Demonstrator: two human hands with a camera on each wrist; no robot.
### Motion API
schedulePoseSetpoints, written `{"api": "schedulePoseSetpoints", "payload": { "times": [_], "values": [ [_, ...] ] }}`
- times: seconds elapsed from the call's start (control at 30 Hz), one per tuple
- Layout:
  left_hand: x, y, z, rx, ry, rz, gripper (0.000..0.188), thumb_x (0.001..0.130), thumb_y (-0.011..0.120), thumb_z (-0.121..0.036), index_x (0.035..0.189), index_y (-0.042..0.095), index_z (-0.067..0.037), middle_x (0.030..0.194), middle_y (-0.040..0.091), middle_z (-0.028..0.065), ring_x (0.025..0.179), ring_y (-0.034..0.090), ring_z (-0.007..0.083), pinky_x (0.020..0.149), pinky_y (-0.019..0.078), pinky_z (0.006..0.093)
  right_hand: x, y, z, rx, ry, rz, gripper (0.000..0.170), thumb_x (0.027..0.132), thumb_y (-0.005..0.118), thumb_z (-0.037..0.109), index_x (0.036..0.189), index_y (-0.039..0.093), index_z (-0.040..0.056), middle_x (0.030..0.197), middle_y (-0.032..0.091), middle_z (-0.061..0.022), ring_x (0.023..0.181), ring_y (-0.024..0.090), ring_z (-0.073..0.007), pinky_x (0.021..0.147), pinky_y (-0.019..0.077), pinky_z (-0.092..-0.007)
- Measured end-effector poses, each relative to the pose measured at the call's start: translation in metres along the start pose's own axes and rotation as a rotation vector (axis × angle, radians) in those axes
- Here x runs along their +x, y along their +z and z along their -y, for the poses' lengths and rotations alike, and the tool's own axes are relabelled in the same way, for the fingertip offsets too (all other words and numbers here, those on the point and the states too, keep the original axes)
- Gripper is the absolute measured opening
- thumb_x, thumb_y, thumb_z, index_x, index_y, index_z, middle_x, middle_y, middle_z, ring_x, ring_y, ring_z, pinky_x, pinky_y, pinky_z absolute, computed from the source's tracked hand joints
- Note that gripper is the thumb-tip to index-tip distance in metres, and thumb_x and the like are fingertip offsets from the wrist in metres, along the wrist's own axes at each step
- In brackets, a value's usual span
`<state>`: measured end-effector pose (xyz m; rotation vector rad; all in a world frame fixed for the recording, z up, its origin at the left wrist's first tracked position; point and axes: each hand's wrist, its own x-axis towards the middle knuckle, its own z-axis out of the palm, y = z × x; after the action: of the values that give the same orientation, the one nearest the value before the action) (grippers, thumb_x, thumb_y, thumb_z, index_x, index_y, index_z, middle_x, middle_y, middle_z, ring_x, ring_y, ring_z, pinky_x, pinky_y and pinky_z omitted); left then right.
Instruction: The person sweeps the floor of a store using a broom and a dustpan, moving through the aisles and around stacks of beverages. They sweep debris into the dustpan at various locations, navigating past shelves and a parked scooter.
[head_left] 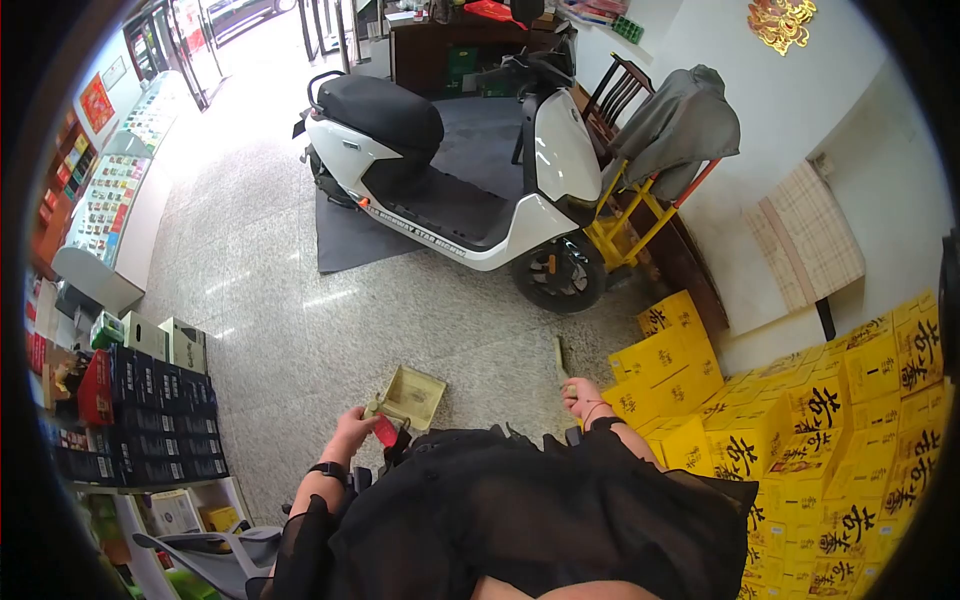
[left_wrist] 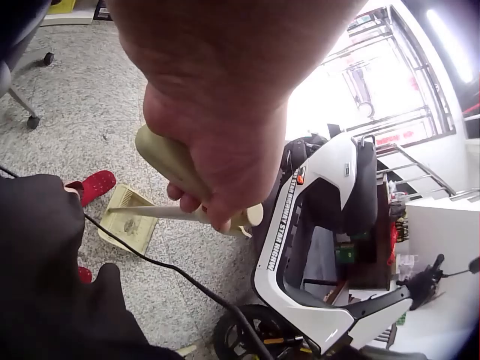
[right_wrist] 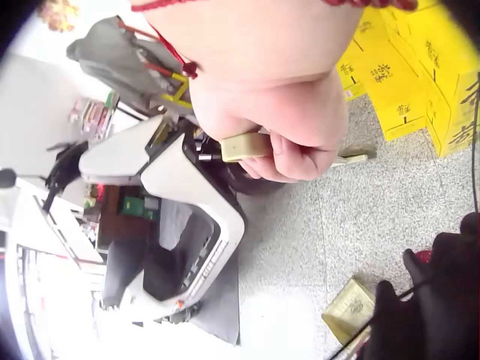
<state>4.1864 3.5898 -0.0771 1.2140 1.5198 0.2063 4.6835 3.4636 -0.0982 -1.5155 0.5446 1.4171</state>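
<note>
My left hand (head_left: 348, 432) grips the top of a pale yellow long-handled dustpan (head_left: 424, 392), its pan down by the floor. In the left wrist view the fingers curl round its beige handle (left_wrist: 174, 161), and the stick slants away to the pan. On the other side, my right hand (head_left: 578, 397) holds a matching beige handle (right_wrist: 246, 147) in curled fingers. It looks like a broom (head_left: 560, 354); its narrow pale lower end shows past the hand, over the floor to the right of the dustpan.
Ahead stands a white scooter (head_left: 460, 225) on a dark mat (head_left: 345, 235). Yellow cartons (head_left: 800, 430) are stacked to the right, near a yellow hand truck (head_left: 640, 225). Dark boxes (head_left: 165, 420) and a grey chair (head_left: 215, 550) are on the left. A red slipper (left_wrist: 97, 186) shows beside the dustpan.
</note>
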Motion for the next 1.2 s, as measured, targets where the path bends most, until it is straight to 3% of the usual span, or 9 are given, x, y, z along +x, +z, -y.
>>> {"api": "schedulePoseSetpoints", "payload": {
  "times": [0.2, 0.3, 0.37, 0.4, 0.53, 0.9, 0.97, 1.07, 1.2],
  "values": [
    [0.033, -0.043, 0.012, 0.047, 0.057, 0.136, 0.019, 0.075, 0.064, -0.017, 0.084, 0.058, -0.001, 0.07, 0.056, 0.0035, 0.063, 0.052, 0.0117, 0.057, 0.0421, 0.0264, -0.045, 0.064, -0.07, -0.366, 0.028, 0.196, 0.008, 0.077, 0.052, 0.007, 0.075, 0.045, 0.0079, 0.058, 0.043, -0.0017, 0.042, 0.038, -0.0097, 0.036, 0.0257, -0.0214],
    [0.043, -0.074, 0.009, 0.03, 0.031, 0.176, 0.018, 0.075, 0.064, -0.016, 0.084, 0.058, -0.001, 0.07, 0.056, 0.0033, 0.064, 0.052, 0.0117, 0.057, 0.042, 0.0263, -0.061, 0.109, -0.089, -0.619, 0.001, 0.279, 0.009, 0.08, 0.05, 0.01, 0.087, 0.044, 0.0104, 0.063, 0.045, -0.002, 0.043, 0.037, -0.0075, 0.034, 0.0261, -0.0204],
    [0.048, -0.091, 0.007, 0.032, 0.036, 0.175, 0.018, 0.075, 0.064, -0.016, 0.083, 0.058, -0.001, 0.07, 0.056, 0.0033, 0.064, 0.052, 0.0119, 0.057, 0.042, 0.0265, -0.061, 0.139, -0.092, -0.788, 0.122, 0.432, 0.019, 0.081, 0.049, 0.01, 0.099, 0.046, 0.0104, 0.065, 0.046, -0.0011, 0.044, 0.037, -0.0061, 0.035, 0.0273, -0.0202],
    [0.051, -0.099, 0.008, 0.038, 0.039, 0.174, 0.019, 0.075, 0.064, -0.016, 0.083, 0.058, -0.001, 0.07, 0.056, 0.0033, 0.064, 0.052, 0.012, 0.057, 0.042, 0.0266, -0.065, 0.154, -0.094, -0.736, 0.136, 0.427, 0.032, 0.081, 0.048, 0.009, 0.113, 0.045, 0.0081, 0.067, 0.046, -0.0012, 0.044, 0.036, -0.0051, 0.035, 0.0274, -0.0194],
    [0.063, -0.131, 0.019, 0.005, 0.06, 0.168, 0.024, 0.072, 0.066, -0.019, 0.084, 0.059, 0.001, 0.069, 0.057, 0.005, 0.062, 0.053, 0.0126, 0.057, 0.0428, 0.0271, -0.093, 0.214, -0.097, -0.635, 0.186, 0.505, 0.047, 0.081, 0.047, 0.007, 0.126, 0.037, 0.002, 0.069, 0.047, -0.0036, 0.043, 0.033, -0.0041, 0.036, 0.0256, -0.018],
    [0.087, -0.231, 0.074, -0.125, 0.016, 0.061, 0.028, 0.071, 0.065, -0.013, 0.095, 0.057, 0.001, 0.072, 0.057, 0.0041, 0.062, 0.052, 0.012, 0.057, 0.0427, 0.0268, -0.099, 0.294, -0.089, -0.607, 0.035, 0.435, 0.061, 0.079, 0.048, 0.007, 0.134, 0.024, 0.0062, 0.068, 0.046, -0.0034, 0.043, 0.033, -0.0049, 0.036, 0.0252, -0.0184],
    [0.087, -0.244, 0.08, -0.146, 0.007, 0.01, 0.027, 0.071, 0.065, -0.013, 0.094, 0.057, 0.0, 0.072, 0.057, 0.0037, 0.062, 0.052, 0.0117, 0.057, 0.0426, 0.0266, -0.091, 0.313, -0.092, -0.633, 0.003, 0.403, 0.048, 0.079, 0.048, 0.007, 0.125, 0.034, 0.0051, 0.067, 0.045, -0.003, 0.043, 0.033, -0.0047, 0.035, 0.0254, -0.0182],
    [0.087, -0.259, 0.088, -0.188, 0.006, -0.036, 0.022, 0.073, 0.063, -0.013, 0.09, 0.057, 0.0, 0.07, 0.056, 0.0028, 0.061, 0.052, 0.0114, 0.056, 0.042, 0.0257, -0.058, 0.338, -0.102, -0.59, -0.06, 0.303, 0.008, 0.08, 0.048, 0.007, 0.086, 0.043, 0.0075, 0.062, 0.044, -0.0029, 0.043, 0.034, -0.0057, 0.035, 0.0247, -0.0189],
    [0.09, -0.273, 0.1, -0.234, 0.002, -0.045, 0.024, 0.072, 0.065, -0.014, 0.091, 0.058, -0.001, 0.07, 0.056, 0.0021, 0.06, 0.051, 0.0105, 0.056, 0.0419, 0.0258, -0.042, 0.375, -0.119, -0.594, -0.048, 0.214, 0.006, 0.08, 0.05, 0.01, 0.081, 0.046, 0.0058, 0.062, 0.044, -0.0038, 0.044, 0.036, -0.0079, 0.035, 0.025, -0.0201]
  ]
}}
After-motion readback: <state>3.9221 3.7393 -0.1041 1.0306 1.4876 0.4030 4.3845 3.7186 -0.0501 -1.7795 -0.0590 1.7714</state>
